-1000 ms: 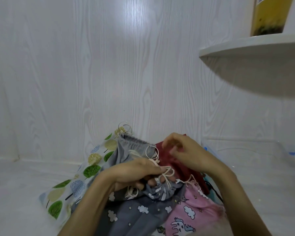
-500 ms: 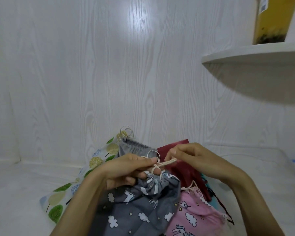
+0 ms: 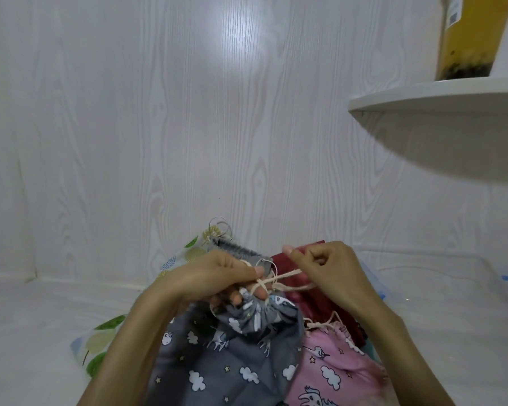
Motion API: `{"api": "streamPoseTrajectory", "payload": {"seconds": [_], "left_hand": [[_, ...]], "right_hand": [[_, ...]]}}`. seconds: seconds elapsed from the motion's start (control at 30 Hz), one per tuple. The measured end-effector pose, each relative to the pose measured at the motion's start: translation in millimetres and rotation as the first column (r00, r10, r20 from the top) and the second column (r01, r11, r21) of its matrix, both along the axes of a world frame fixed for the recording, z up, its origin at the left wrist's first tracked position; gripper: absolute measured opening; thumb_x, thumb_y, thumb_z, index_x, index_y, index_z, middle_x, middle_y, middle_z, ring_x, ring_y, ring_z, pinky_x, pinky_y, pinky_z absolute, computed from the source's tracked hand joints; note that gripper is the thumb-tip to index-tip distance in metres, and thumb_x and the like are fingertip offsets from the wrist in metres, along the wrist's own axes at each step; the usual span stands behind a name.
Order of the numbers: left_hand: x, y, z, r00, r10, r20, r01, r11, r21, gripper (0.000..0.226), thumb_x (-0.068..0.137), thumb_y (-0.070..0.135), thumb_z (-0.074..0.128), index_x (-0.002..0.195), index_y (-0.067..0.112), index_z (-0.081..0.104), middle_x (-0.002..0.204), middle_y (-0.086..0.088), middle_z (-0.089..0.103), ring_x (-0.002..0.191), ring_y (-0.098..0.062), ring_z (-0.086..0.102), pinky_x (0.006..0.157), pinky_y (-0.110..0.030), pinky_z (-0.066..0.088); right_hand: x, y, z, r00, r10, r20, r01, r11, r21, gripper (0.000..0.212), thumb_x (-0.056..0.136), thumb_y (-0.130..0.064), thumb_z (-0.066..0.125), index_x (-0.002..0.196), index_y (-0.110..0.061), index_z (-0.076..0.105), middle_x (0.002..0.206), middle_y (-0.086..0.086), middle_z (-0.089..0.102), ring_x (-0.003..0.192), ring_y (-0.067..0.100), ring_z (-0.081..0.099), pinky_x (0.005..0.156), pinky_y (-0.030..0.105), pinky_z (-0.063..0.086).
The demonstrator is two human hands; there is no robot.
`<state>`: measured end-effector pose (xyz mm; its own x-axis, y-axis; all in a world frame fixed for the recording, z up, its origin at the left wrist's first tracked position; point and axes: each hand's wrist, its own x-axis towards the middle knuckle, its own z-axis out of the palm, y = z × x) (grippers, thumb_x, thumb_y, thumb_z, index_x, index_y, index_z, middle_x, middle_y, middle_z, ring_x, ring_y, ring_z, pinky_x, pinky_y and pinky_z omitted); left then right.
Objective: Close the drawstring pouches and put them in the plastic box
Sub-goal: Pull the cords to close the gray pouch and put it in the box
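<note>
Overhead, a yellow bottle (image 3: 469,36) bears a white label (image 3: 453,13), unreadable.

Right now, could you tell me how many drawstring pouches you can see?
5: the grey cloud pouch in both hands, a pink pouch right of it, a dark red pouch behind, a plain grey pouch and a leaf-print pouch left. More may lie hidden underneath.

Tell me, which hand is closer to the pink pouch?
Right. The right hand pulls the cord just above the pink pouch; the left hand grips the grey pouch further left.
</note>
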<state>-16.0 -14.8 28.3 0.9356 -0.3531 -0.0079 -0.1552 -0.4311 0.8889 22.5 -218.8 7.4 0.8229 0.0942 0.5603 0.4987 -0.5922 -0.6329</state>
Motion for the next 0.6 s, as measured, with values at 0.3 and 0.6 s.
{"api": "streamPoseTrajectory", "payload": {"seconds": [0.3,0.6], "left_hand": [[10.0,-1.2,-9.4,0.988,0.122,-0.096,-0.143,0.957,-0.251,0.031,0.092,0.032,0.055,0.098,0.008,0.073,0.046,0.013,0.057,0.039,0.001,0.043,0.037,-0.008,0.025],[24.3,-3.7,-24.1,0.981,0.144,-0.129,-0.178,0.931,-0.318,0.025,0.088,0.029,0.062,0.093,0.009,0.076,0.05,0.008,0.053,0.044,-0.001,0.04,0.038,-0.009,0.027]], "right_hand": [[-7.3,-8.6,17.0,0.932,0.207,-0.297,-0.244,0.965,-0.093,0.028,0.089,-0.048,0.053,0.103,-0.032,0.071,0.089,-0.009,0.072,0.082,0.009,0.068,0.077,0.023,0.053],[-8.1,5.4,13.0,0.956,0.202,-0.213,-0.223,0.972,-0.079,0.014,0.082,-0.027,0.071,0.085,-0.014,0.076,0.039,-0.021,0.054,0.038,-0.007,0.049,0.044,0.005,0.032]]}}
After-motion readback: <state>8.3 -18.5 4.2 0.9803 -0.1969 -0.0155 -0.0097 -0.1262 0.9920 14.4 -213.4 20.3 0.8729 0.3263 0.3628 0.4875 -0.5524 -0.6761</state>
